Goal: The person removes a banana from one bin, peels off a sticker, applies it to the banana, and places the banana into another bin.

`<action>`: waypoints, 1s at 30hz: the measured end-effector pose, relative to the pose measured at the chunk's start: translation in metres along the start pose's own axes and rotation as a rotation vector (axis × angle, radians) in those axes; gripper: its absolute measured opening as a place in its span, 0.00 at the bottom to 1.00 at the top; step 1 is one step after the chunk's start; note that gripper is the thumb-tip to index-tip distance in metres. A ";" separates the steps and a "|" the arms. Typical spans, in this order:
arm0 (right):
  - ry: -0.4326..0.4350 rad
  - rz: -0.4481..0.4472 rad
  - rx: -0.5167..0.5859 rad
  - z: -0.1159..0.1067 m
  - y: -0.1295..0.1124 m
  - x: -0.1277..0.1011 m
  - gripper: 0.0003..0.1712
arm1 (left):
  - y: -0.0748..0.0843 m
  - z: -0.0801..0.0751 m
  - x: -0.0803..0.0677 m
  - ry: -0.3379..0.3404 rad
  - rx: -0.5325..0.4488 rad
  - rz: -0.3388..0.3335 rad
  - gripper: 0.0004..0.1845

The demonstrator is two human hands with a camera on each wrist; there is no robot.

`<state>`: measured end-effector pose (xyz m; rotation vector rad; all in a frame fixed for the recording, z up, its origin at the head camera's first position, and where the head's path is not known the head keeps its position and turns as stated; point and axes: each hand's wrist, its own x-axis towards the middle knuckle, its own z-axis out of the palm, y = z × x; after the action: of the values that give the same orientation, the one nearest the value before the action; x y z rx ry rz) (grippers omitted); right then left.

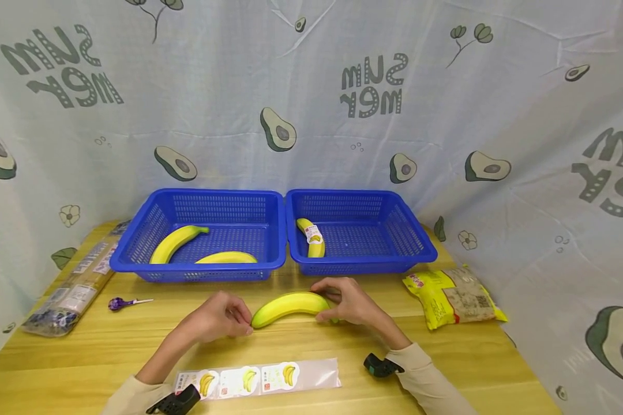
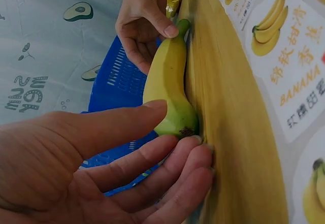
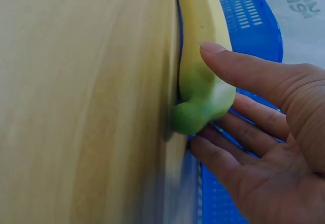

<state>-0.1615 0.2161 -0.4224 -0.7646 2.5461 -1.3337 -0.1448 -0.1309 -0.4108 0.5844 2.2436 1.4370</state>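
A yellow banana (image 1: 291, 304) with greenish ends lies crosswise on the table in front of the baskets. At its stem end, my right hand (image 1: 346, 300) pinches it, the thumb (image 3: 244, 71) on the near side and the fingers on the far side. By the other tip is my left hand (image 1: 225, 316), its fingers loosely bent; in the left wrist view the thumb (image 2: 122, 125) overlaps the banana, and contact is hard to tell. Nearer to me lies a clear strip of banana stickers (image 1: 246, 381).
Behind stand two blue baskets: the left basket (image 1: 197, 268) contains two bananas, and the right basket (image 1: 363, 266) contains a banana with a sticker (image 1: 313, 233). A lollipop (image 1: 127, 303) and a long clear package (image 1: 78, 294) lie left. A yellow bag (image 1: 454, 297) lies right.
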 end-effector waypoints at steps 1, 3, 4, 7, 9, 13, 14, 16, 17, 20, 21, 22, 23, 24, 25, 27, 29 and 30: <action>-0.002 0.004 0.002 -0.001 0.000 0.000 0.32 | 0.001 0.000 -0.001 -0.025 -0.009 -0.007 0.08; -0.007 0.010 0.010 -0.003 -0.001 -0.001 0.32 | 0.003 0.000 -0.003 -0.064 -0.012 -0.029 0.07; -0.009 0.007 0.012 -0.003 -0.001 -0.002 0.32 | 0.003 -0.001 -0.004 -0.077 -0.010 -0.040 0.07; -0.018 0.003 0.021 -0.004 -0.002 -0.002 0.32 | 0.005 0.000 -0.006 -0.099 0.030 -0.048 0.07; -0.020 0.002 0.019 -0.003 -0.002 -0.002 0.32 | 0.006 0.002 -0.008 -0.111 0.062 -0.039 0.08; -0.016 0.001 0.021 -0.001 -0.002 -0.002 0.31 | 0.012 0.013 -0.012 -0.119 0.163 -0.016 0.12; -0.013 -0.002 0.018 -0.001 -0.002 -0.002 0.31 | 0.014 0.016 -0.013 -0.116 0.194 -0.018 0.13; -0.009 -0.008 0.016 0.000 -0.002 -0.002 0.30 | 0.017 0.023 -0.016 -0.106 0.256 -0.029 0.15; -0.007 -0.009 0.013 0.000 -0.002 -0.001 0.29 | 0.018 0.026 -0.017 -0.102 0.281 -0.036 0.16; -0.006 -0.011 0.005 0.001 -0.001 -0.001 0.29 | 0.021 0.033 -0.020 -0.086 0.345 -0.050 0.20; -0.006 -0.010 0.006 0.001 -0.001 -0.001 0.29 | 0.021 0.035 -0.020 -0.081 0.360 -0.049 0.21; -0.006 -0.009 0.005 0.001 -0.001 -0.001 0.29 | 0.021 0.036 -0.021 -0.081 0.372 -0.049 0.22; -0.005 -0.009 0.006 0.001 -0.001 -0.001 0.29 | 0.021 0.038 -0.021 -0.079 0.386 -0.049 0.23; -0.004 -0.016 0.002 0.001 -0.001 -0.001 0.29 | 0.022 0.040 -0.021 -0.077 0.397 -0.050 0.24; -0.003 -0.016 0.005 0.000 0.000 -0.001 0.29 | 0.022 0.041 -0.021 -0.074 0.407 -0.048 0.25; -0.001 -0.024 0.000 0.000 0.000 -0.001 0.28 | 0.022 0.044 -0.020 -0.066 0.428 -0.051 0.27; 0.002 -0.025 0.002 0.000 0.000 -0.001 0.28 | 0.022 0.048 -0.019 -0.051 0.458 -0.049 0.29; 0.007 -0.022 0.002 0.000 0.000 -0.001 0.28 | 0.022 0.050 -0.019 -0.043 0.475 -0.047 0.30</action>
<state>-0.1606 0.2170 -0.4226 -0.7910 2.5480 -1.3475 -0.0990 -0.0959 -0.4072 0.6902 2.5546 0.8548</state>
